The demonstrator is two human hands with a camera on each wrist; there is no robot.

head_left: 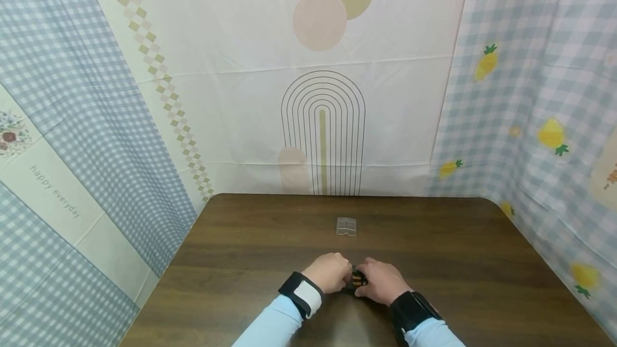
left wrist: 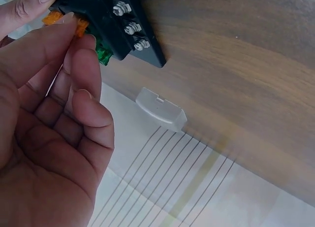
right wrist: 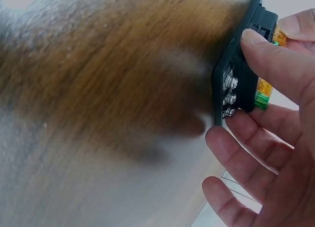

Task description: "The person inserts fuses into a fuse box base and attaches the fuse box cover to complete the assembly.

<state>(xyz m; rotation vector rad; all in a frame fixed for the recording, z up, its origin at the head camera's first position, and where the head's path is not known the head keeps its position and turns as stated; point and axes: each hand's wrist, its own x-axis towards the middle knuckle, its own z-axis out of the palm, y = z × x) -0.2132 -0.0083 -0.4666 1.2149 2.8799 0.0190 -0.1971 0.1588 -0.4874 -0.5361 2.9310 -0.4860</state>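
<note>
A black fuse block (head_left: 358, 278) stands between both hands above the wooden table. Orange blade fuses (left wrist: 82, 27) and green fuses (left wrist: 103, 53) sit in its face, and metal screw terminals (right wrist: 230, 81) line one end. My left hand (head_left: 330, 273) pinches at an orange fuse with thumb and index finger; the other fingers curl beside the block. With my right hand (head_left: 383, 281) I grip the block, thumb (right wrist: 268, 57) across its side and fingers under the terminal end. Fingers partly hide the fuses, so how far the pinched one is seated cannot be seen.
Beyond the hands lies a clear plastic cover (head_left: 346, 226) on the brown wooden table (head_left: 250, 245). Patterned cloth (head_left: 231, 122) hangs behind the table's far edge and along both sides.
</note>
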